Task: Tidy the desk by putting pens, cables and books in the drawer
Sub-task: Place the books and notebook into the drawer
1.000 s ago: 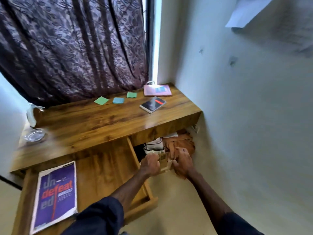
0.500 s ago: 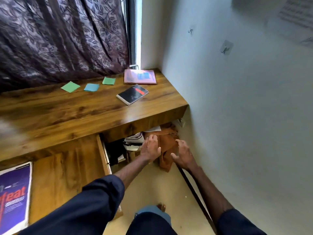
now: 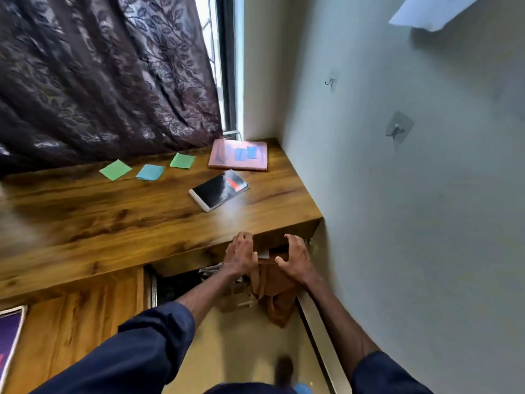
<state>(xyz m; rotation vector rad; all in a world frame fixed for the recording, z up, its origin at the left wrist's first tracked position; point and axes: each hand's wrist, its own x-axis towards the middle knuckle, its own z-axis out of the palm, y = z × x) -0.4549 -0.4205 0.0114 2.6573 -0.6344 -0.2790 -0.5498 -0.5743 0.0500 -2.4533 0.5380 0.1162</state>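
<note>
Head view, as I watched it from the remote station. The black book (image 3: 218,190), glossy, with a small red mark on its cover and a pale page edge, lay flat and askew near the right end of the wooden desk (image 3: 113,223). Just behind it, against the corner, lay a pink book (image 3: 238,157) with two blue patches on its cover. Three sticky notes, green (image 3: 115,169), blue (image 3: 150,172) and green (image 3: 182,160), sat in a row to the left, below the dark patterned curtain (image 3: 99,81).

The drawer (image 3: 71,322) stood pulled out at lower left, and in it I saw the corner of a purple-covered book (image 3: 8,336) with a white border.

Both hands were raised before the desk's front edge, above a brown cloth (image 3: 272,288) under the desk. The left hand (image 3: 241,255) had its fingers (image 3: 245,240) straight and close together, holding nothing. I could not tell whether they touched the edge. The right hand (image 3: 295,258) had its fingers (image 3: 292,240) spread wide and curved, also holding nothing.
</note>
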